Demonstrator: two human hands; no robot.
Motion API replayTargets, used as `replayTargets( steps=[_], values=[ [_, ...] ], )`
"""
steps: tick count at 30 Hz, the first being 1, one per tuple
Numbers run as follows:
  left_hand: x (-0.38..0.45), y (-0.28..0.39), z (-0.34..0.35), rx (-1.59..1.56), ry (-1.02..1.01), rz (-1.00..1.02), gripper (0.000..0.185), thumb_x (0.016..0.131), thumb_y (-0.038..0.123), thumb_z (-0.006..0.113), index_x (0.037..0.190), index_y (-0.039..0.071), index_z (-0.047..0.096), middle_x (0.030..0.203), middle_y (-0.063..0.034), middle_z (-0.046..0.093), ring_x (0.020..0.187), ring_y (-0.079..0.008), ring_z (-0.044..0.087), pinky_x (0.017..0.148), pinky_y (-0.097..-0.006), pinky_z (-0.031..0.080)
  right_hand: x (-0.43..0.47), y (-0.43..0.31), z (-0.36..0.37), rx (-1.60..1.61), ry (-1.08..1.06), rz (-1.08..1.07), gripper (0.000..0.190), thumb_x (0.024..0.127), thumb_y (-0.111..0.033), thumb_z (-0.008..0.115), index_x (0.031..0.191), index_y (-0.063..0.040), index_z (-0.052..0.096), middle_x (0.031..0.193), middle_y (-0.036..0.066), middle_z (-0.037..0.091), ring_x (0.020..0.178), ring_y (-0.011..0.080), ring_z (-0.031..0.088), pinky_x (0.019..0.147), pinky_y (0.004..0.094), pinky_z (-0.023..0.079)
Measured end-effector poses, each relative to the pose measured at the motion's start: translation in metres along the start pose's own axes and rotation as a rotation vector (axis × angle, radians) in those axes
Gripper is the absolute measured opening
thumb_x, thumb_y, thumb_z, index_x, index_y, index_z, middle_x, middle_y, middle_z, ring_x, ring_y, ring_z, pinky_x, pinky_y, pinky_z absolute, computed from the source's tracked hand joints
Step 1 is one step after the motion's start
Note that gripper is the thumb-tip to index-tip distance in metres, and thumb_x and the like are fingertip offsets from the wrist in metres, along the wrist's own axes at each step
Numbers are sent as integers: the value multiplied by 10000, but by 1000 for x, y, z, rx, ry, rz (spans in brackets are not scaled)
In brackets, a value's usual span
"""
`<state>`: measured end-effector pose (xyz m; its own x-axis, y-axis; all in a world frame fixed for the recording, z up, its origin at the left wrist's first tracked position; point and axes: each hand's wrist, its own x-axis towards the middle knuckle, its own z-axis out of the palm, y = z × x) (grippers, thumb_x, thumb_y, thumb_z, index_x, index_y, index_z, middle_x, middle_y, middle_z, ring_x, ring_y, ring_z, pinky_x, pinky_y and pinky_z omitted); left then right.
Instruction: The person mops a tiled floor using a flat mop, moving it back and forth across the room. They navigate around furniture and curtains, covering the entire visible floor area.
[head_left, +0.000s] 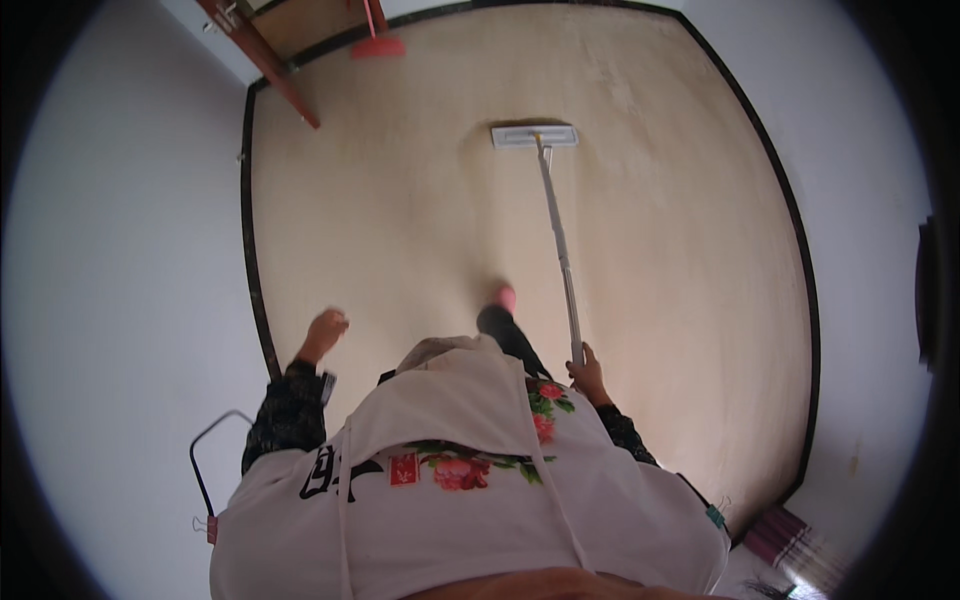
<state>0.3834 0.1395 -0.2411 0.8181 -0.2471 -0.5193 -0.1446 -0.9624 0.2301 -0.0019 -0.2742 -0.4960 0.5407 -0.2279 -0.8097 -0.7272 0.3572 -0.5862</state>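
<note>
A flat mop, its pale rectangular head (535, 136) lying on the beige floor, reaches forward from my right side. Around the top of its grey metal pole (559, 232) my right hand (590, 375) is wrapped. Off to the left, my left hand (326, 334) hangs in the air above the floor, near the left wall. It is blurred, with fingers that look loosely curled, and no object shows in it. Between the hands, one foot in a pink shoe or slipper (505, 298) steps forward below a dark trouser leg.
A red broom (379, 48) stands at the far left by a doorway. Its brown wooden door (262, 64) juts into the room. Dark skirting (796, 217) borders the floor (420, 195) along white walls. Purple-striped cloth (780, 536) hangs at lower right.
</note>
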Motion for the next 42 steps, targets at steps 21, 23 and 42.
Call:
replayTargets(
  steps=[21,23,42],
  values=[
    [-103,74,21,703,-510,-5,223,890,248,554,906,43,642,823,-124,669,776,-226,642,684,-355,497,268,-117,-97,121,20,60,645,780,-113,669,1372,-4,437,785,154,654,534,218,623,473,348,514],
    [-35,122,17,358,-413,-273,188,897,189,575,1003,40,619,819,-82,668,752,-145,635,676,-304,497,300,-133,-107,-4,72,47,617,760,-128,660,1328,33,479,875,222,687,562,256,669,524,365,537],
    [-134,237,47,-29,-353,-721,185,812,226,647,765,48,646,726,-104,649,717,-286,642,647,-384,499,590,-287,-126,145,-65,46,195,802,-166,633,775,24,598,674,162,615,561,259,597,517,375,463]
  ],
)
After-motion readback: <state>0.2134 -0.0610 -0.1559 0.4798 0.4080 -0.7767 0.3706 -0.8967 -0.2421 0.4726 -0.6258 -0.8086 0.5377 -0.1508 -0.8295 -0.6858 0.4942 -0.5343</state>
